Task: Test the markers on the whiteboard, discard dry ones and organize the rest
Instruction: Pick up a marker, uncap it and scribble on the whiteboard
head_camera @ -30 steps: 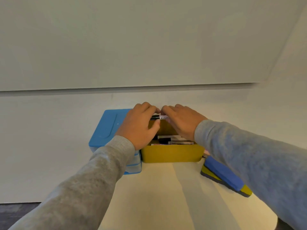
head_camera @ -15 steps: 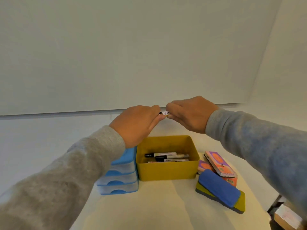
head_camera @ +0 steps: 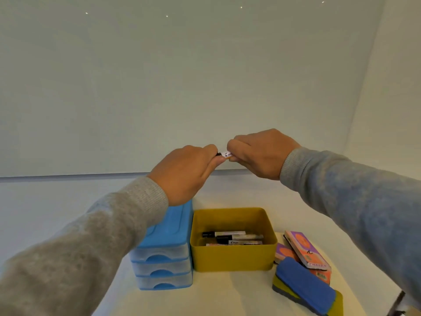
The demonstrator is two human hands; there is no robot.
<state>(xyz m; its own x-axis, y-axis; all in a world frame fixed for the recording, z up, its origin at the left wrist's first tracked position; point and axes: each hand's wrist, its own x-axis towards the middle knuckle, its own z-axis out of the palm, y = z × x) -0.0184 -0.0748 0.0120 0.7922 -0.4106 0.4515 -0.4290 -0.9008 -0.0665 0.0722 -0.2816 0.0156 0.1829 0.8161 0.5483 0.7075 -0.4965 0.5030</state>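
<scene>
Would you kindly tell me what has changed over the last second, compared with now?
Both hands, left hand and right hand, lifted the marker out of the yellow box and up in front of the whiteboard, each gripping one end. The other markers in the box, the blue drawers and the erasers stayed put.

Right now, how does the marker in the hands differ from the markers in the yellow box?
The held marker is raised in front of the whiteboard, gripped by the left hand and right hand, mostly hidden. The box markers lie flat, untouched, fully visible inside the yellow box. Both show white barrels with black parts.
</scene>
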